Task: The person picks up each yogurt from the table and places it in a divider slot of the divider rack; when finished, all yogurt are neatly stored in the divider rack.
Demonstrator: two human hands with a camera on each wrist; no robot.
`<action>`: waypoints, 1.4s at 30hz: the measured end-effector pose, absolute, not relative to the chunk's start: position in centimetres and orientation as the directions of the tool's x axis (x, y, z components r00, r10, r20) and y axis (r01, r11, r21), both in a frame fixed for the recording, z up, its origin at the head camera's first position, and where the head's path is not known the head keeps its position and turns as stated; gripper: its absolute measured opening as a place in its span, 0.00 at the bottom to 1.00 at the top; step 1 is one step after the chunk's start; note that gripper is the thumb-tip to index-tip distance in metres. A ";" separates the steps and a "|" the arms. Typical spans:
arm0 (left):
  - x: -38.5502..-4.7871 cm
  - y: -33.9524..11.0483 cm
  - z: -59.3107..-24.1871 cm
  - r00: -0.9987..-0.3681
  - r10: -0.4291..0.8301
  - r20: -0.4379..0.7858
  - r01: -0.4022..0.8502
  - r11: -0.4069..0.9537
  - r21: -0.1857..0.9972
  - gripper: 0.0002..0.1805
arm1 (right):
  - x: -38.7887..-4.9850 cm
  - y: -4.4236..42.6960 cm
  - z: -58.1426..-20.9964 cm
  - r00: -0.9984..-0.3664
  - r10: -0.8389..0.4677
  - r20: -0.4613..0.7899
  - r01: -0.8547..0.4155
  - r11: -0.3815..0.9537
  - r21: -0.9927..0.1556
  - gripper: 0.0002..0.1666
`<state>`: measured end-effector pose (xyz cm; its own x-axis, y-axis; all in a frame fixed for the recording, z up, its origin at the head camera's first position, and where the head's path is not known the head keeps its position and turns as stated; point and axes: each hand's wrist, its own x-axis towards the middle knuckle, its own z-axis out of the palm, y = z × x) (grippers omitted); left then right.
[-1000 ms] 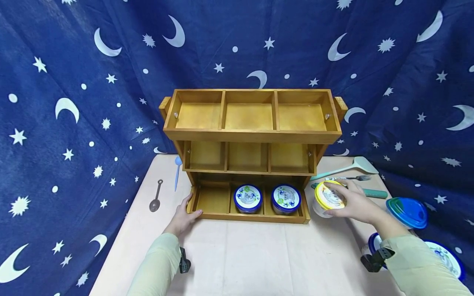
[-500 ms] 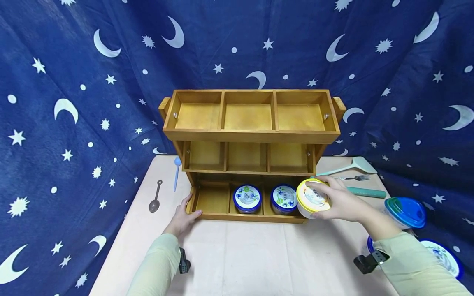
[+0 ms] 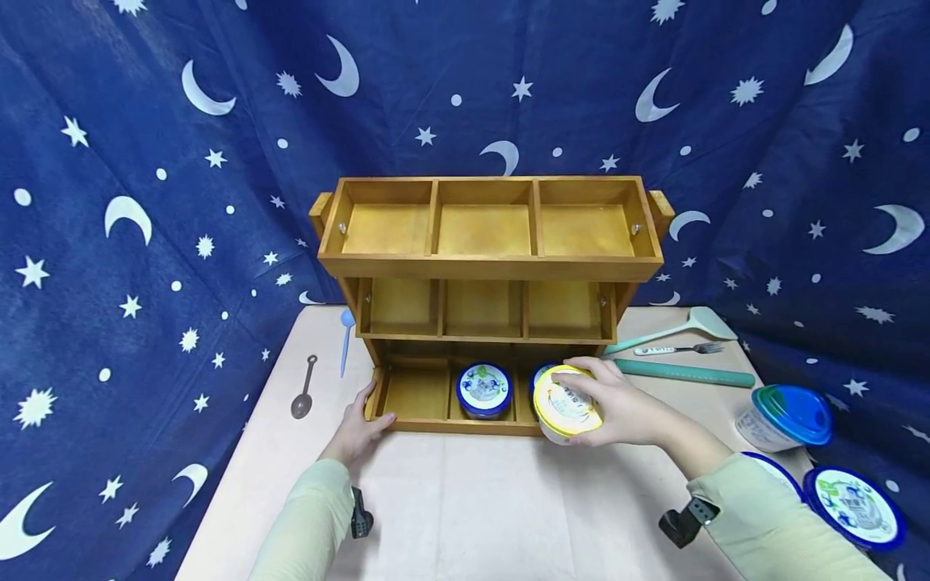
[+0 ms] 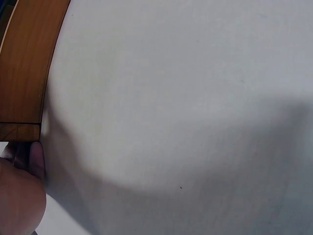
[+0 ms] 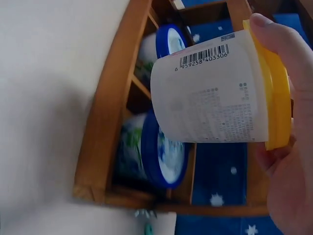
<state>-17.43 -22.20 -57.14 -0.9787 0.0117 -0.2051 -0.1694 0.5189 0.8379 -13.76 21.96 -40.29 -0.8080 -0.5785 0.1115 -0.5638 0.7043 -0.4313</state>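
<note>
My right hand (image 3: 617,403) grips a white tub with a yellow lid (image 3: 567,403) by its lid, in the air over the front of the bottom tier's right compartment. Behind it, partly covered, a blue-lidded tub (image 3: 537,376) sits in that compartment; another blue-lidded tub (image 3: 484,389) sits in the middle one. In the right wrist view the yellow-lidded tub (image 5: 210,93) is tipped on its side relative to the picture, barcode showing. My left hand (image 3: 359,428) holds the left front corner of the wooden three-tier box (image 3: 450,425), thumb over the edge.
Left of the box lie a grey spoon (image 3: 303,403) and a blue spoon (image 3: 345,347). To the right are a pale green spatula (image 3: 708,323), a fork (image 3: 705,348), a green stick-like item (image 3: 683,372), a blue-lidded cup (image 3: 766,428) and round blue-lidded tubs (image 3: 856,507).
My right hand has carried the yellow-lidded tub leftward from beside the box to in front of its bottom right compartment. My left hand has stayed at the corner.
</note>
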 end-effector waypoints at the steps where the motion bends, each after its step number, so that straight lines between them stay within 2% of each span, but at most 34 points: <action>1: -17.4 -22.2 -57.2 -0.978 0.008 -0.207 -0.172 0.520 0.836 0.45 | -13.8 21.5 -40.4 -0.802 -0.587 0.112 -0.571 0.698 -0.432 0.50; 18: -17.2 -22.2 -56.6 -0.972 0.025 -0.232 -0.181 0.545 0.818 0.47 | -15.0 14.1 -41.5 -0.721 -0.682 0.122 -0.638 0.584 -0.503 0.48; 24: -17.0 -22.2 -56.5 -0.970 0.031 -0.242 -0.189 0.533 0.825 0.47 | -15.6 11.6 -41.2 -0.734 -0.670 0.112 -0.607 0.572 -0.552 0.48; 33: -17.1 -22.3 -56.9 -0.971 0.039 -0.236 -0.180 0.533 0.827 0.50 | -16.4 8.7 -41.8 -0.722 -0.680 0.127 -0.630 0.572 -0.526 0.49; 42: -17.4 -22.3 -56.9 -0.961 0.014 -0.277 -0.226 0.536 0.813 0.50 | -16.9 6.6 -42.9 -0.744 -0.657 0.122 -0.606 0.587 -0.537 0.50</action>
